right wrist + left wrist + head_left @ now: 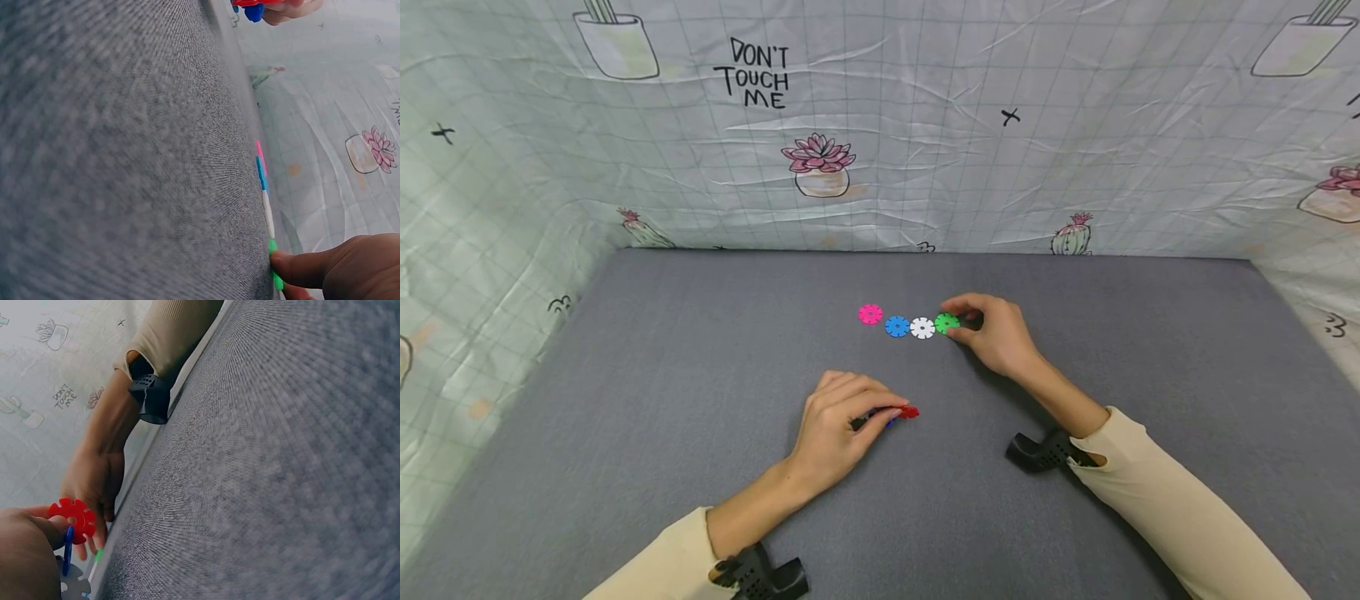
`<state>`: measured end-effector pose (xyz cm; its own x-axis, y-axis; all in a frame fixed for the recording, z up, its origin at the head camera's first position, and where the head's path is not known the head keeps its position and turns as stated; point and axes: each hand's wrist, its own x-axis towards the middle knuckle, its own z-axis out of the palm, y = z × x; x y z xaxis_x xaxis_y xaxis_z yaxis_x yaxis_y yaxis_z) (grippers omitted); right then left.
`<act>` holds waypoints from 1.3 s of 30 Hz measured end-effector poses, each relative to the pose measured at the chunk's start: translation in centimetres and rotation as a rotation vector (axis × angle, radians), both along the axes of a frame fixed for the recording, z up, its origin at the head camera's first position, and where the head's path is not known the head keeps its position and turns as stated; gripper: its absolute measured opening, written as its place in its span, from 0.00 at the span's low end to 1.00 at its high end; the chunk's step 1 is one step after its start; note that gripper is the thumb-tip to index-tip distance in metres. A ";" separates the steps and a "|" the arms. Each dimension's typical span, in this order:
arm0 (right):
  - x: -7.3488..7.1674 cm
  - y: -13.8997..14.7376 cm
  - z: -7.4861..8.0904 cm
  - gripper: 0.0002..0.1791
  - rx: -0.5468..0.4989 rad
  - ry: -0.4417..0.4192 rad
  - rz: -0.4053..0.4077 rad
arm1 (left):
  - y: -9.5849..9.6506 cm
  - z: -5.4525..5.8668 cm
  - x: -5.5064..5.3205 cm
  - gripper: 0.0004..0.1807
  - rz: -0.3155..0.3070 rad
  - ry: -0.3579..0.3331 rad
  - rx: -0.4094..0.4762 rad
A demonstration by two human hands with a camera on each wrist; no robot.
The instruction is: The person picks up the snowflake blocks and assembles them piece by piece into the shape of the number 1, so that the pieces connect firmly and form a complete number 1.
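Observation:
My left hand (837,421) pinches a red notched plastic disc (73,519) between thumb and fingers. A dark blue disc (68,551) is slotted into it edge-on, and a pale grey-white disc (76,584) shows below the blue one; the rest is behind the hand. Farther out, my right hand (998,335) pinches a green notched disc (947,323) by its edges, flat on the table. To the green disc's left lie a white disc (922,328), a light blue disc (897,326) and, slightly farther back, a pink disc (870,314).
A grey cloth-covered table (685,350) spreads under both hands. Behind it and at its sides hangs a pale curtain (910,125) with plant drawings and lettering. Black wrist cameras (1037,452) stick out from both cream sleeves (1165,492).

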<state>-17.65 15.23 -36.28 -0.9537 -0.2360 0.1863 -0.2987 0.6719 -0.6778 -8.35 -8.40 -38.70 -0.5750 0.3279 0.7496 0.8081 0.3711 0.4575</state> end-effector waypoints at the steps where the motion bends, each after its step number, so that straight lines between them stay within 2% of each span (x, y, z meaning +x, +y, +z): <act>1: 0.0 0.0 0.0 0.17 0.003 -0.001 -0.001 | 0.0 0.0 0.0 0.09 -0.001 -0.001 0.000; 8: 0.1 0.0 -0.1 0.17 0.008 0.032 0.004 | 0.0 0.0 0.0 0.09 0.001 -0.003 0.004; 16: 0.4 0.2 -0.2 0.15 0.050 0.141 -0.002 | -0.1 -0.1 0.1 0.09 0.001 -0.003 0.007; 24: 1.2 0.5 0.0 0.17 0.039 0.151 -0.006 | -0.1 -0.1 0.1 0.09 0.003 0.001 -0.003; 28: 2.1 0.8 0.3 0.18 0.021 0.114 -0.007 | 0.0 -0.1 0.1 0.09 0.004 0.002 -0.006; 39: 4.3 1.4 1.0 0.18 -0.078 -0.086 0.006 | 0.0 0.0 0.0 0.09 0.011 0.006 0.001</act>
